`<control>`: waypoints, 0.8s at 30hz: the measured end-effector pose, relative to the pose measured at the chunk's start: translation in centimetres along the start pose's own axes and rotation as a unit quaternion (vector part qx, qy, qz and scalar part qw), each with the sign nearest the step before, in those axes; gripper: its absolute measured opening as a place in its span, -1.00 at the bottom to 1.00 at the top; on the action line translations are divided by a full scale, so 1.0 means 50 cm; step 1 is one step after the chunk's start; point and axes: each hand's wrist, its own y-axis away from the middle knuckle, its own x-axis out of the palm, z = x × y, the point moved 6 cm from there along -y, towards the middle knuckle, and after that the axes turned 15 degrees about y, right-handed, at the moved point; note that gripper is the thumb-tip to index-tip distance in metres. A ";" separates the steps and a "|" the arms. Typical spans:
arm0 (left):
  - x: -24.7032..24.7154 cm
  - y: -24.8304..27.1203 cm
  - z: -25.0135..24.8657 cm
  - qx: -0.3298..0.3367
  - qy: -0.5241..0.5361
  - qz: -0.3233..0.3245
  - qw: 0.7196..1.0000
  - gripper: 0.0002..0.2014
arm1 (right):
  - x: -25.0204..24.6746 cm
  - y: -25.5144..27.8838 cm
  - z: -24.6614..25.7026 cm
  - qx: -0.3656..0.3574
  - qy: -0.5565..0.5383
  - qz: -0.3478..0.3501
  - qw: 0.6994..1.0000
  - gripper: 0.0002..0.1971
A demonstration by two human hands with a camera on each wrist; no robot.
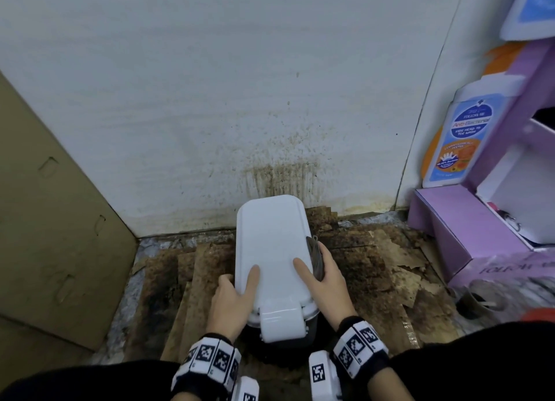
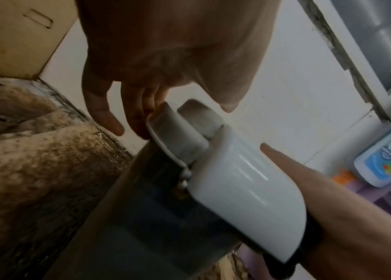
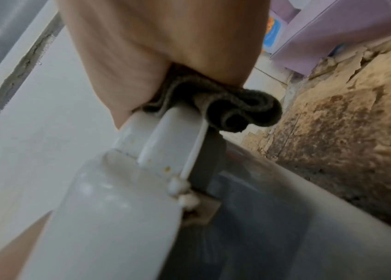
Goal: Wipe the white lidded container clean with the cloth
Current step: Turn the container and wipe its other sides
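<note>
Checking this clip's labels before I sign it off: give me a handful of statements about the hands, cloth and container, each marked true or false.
1. The cloth is in the left hand. False: the right hand presses it against the container's right edge.
2. The lid of the white lidded container is closed. True.
3. Both thumbs lie on top of the lid. True.
4. The cloth is spread flat across the lid. False: it is bunched up at the lid's right side.
5. The container stands on clean white tiles. False: it stands on brown, stained cardboard.
6. A bottle with a blue label stands to the right. True.
</note>
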 end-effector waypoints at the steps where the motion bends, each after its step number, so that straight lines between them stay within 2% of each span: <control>1: 0.003 0.000 0.003 0.006 -0.003 -0.007 1.000 -0.33 | 0.002 0.002 -0.002 0.005 0.000 -0.003 1.000 -0.16; 4: 0.011 0.000 0.004 0.015 0.009 -0.015 1.000 -0.34 | 0.009 0.006 -0.007 0.021 -0.007 -0.023 0.999 -0.17; 7: 0.014 0.003 -0.007 0.022 0.042 0.003 0.999 -0.39 | 0.007 0.006 -0.010 0.023 -0.037 -0.054 0.998 -0.24; 11: 0.010 -0.003 -0.010 0.039 0.066 0.031 0.997 -0.39 | 0.019 0.018 -0.021 0.043 -0.062 -0.080 0.994 -0.21; 17: -0.022 -0.036 -0.048 0.080 0.039 0.109 0.990 -0.48 | 0.041 0.093 0.014 0.070 0.017 -0.206 0.976 -0.26; 20: -0.026 -0.055 -0.049 0.090 0.006 0.136 0.987 -0.49 | 0.064 0.113 0.016 0.076 0.040 -0.216 0.973 -0.23; 24: -0.022 -0.065 -0.036 0.090 0.006 0.138 0.986 -0.46 | 0.072 0.107 0.010 0.073 0.061 -0.202 0.975 -0.24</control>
